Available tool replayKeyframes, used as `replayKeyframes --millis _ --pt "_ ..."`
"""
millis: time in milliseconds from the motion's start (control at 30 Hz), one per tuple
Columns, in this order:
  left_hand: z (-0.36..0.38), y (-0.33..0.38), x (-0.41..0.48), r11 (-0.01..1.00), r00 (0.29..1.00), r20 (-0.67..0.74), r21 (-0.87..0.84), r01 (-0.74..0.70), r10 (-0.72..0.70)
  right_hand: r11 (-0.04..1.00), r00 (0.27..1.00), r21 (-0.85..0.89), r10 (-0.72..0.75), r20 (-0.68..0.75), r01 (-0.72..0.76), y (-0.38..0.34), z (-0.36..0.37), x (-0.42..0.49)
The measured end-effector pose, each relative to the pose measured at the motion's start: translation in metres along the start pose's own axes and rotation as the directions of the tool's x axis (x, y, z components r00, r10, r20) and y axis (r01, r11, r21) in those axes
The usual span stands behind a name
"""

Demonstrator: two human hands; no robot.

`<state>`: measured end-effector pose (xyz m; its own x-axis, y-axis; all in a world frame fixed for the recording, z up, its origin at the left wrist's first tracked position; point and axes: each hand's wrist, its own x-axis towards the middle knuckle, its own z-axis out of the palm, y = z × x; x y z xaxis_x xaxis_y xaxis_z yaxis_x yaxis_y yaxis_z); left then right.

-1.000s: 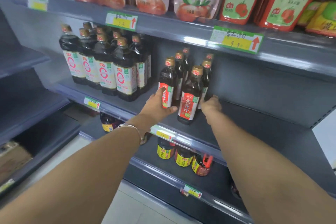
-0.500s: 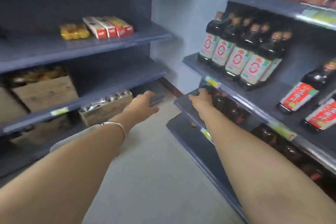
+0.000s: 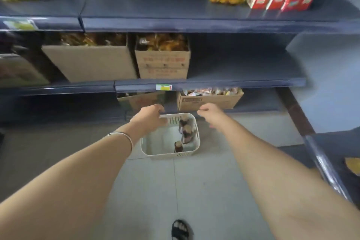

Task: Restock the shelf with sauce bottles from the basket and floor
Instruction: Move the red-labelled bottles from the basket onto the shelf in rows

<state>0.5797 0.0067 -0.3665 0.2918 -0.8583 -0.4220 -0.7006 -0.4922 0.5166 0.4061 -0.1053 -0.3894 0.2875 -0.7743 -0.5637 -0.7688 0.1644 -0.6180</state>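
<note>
Cardboard boxes (image 3: 161, 64) sit on blue shelves (image 3: 243, 83) behind the basket (image 3: 171, 155).

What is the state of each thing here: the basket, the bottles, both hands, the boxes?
Basket: on the floor, open-topped, partly filled.
Bottles: upright in the basket, capped, along its right side.
Left hand: over the basket's far left corner; contact unclear.
Right hand: loosely curled, holding nothing.
Boxes: open-topped, on the shelves, holding packets.

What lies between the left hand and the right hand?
Head view: between the left hand and the right hand lie the basket rim and a bottle cap.
</note>
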Motion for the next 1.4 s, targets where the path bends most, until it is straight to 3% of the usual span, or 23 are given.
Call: replayKeyframes --millis 200,400,500,600,767,867,1067,1200,1400 --pt "0.039 -0.071 0.099 0.998 0.994 0.089 0.003 0.057 -0.057 0.997 0.995 -0.046 0.06 0.082 -0.056 -0.01 0.068 0.097" --pt "0.14 -0.131 0.199 1.0 0.963 0.268 0.01 0.017 -0.019 0.966 0.995 -0.249 0.085 0.046 -0.071 0.065 0.135 0.217" --pt "0.211 -0.171 0.231 0.998 0.923 0.38 0.003 0.059 -0.055 0.878 0.996 -0.478 0.063 0.061 -0.027 0.121 0.164 0.27" --pt "0.279 -0.203 0.261 0.996 0.9 0.435 0.092 -0.008 -0.033 0.71 0.993 -0.701 0.01 0.114 0.073 0.163 0.185 0.317" --pt "0.355 -0.223 0.308 0.981 0.893 0.43 0.072 -0.18 0.132 0.541 0.951 -0.794 -0.035 0.309 0.277 0.195 0.206 0.371" --pt "0.385 -0.221 0.329 0.984 0.875 0.461 0.02 -0.176 0.147 0.473 0.948 -0.828 -0.049 0.315 0.3 0.207 0.213 0.387" --pt "0.406 -0.204 0.344 0.964 0.854 0.454 -0.192 -0.186 0.255 0.505 0.969 -0.828 -0.104 0.223 0.244 0.204 0.216 0.411" --pt "0.383 -0.197 0.339 0.982 0.912 0.381 -0.158 -0.099 0.153 0.642 0.987 -0.753 -0.055 0.149 0.149 0.205 0.221 0.403" --pt "0.305 -0.175 0.313 0.984 0.971 0.236 -0.179 -0.001 0.044 0.764 0.99 -0.632 -0.134 0.043 0.131 0.179 0.196 0.349"
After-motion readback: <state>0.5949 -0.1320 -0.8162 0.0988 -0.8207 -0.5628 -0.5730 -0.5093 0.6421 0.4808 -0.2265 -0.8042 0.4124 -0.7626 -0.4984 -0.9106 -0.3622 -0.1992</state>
